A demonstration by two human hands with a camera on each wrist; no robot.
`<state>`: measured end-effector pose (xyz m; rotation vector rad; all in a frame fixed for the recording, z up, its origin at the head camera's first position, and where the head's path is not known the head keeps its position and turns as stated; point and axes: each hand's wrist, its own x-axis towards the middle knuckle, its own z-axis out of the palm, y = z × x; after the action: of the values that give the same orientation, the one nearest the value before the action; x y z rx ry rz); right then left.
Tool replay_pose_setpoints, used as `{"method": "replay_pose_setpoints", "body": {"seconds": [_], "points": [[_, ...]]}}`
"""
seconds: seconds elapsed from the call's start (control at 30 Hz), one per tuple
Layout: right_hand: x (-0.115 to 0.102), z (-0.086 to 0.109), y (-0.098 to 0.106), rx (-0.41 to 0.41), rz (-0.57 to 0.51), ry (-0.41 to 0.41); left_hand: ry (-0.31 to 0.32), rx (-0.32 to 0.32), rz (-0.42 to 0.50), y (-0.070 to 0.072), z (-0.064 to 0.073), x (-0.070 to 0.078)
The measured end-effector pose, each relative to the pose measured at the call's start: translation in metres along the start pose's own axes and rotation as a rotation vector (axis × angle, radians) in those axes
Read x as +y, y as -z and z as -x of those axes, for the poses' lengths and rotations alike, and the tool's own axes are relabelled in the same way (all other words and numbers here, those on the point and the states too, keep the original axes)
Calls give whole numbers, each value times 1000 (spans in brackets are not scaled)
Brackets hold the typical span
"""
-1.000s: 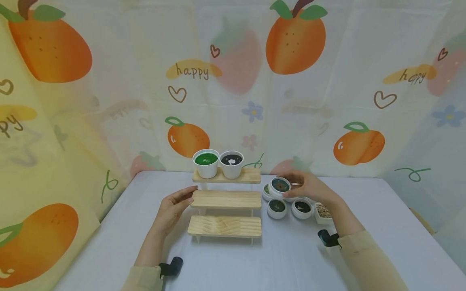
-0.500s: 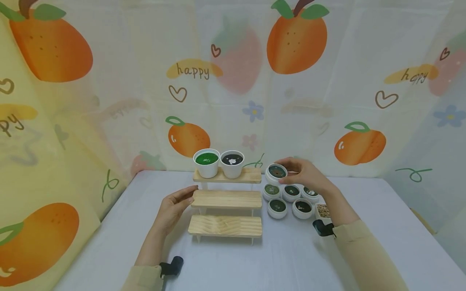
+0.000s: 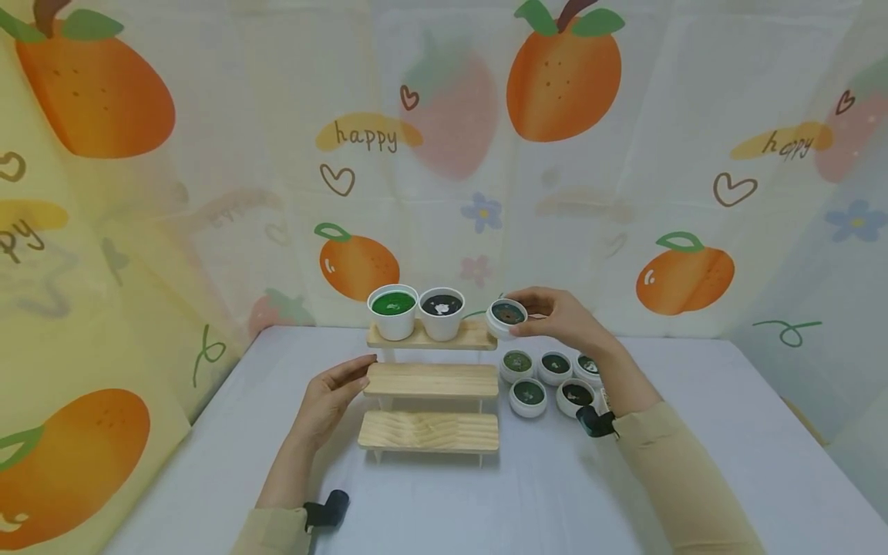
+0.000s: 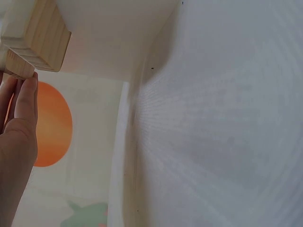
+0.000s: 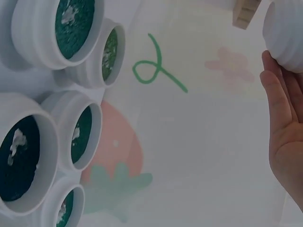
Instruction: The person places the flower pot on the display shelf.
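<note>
In the head view, my right hand [image 3: 558,317] pinches a small round white pot [image 3: 507,327] with a teal-and-brown filling. It is at the right end of the top board; whether it touches the wood I cannot tell. Two taller white cups, one with a green filling [image 3: 393,304] and one with a dark filling [image 3: 442,305], stand side by side on the top board of the three-tier wooden stand [image 3: 432,380]. At the middle board's left end, my left hand [image 3: 326,401] touches the wood with nearly straight fingers. The right wrist view shows the held pot's white underside [image 5: 284,38].
Several white pots with green or dark fillings, such as the front one [image 3: 529,398], stand on the table right of the stand. My right forearm mostly covers a container of pebbles there. A patterned cloth [image 3: 444,216] hangs behind the white table [image 3: 430,509].
My right hand has carried the small pot up and leftward from above the other pots to the top board's right end. The left hand and the stand have stayed put.
</note>
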<state>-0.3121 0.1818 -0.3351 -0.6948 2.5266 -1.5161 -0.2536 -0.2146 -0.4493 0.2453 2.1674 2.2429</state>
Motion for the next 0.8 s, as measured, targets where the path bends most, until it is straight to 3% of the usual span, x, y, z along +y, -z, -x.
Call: {"method": "replay_pose_setpoints", "body": {"seconds": [0.8], "points": [[-9, -17, -16, -19, -11, -9, -1, 1, -4, 0, 1, 1]]}}
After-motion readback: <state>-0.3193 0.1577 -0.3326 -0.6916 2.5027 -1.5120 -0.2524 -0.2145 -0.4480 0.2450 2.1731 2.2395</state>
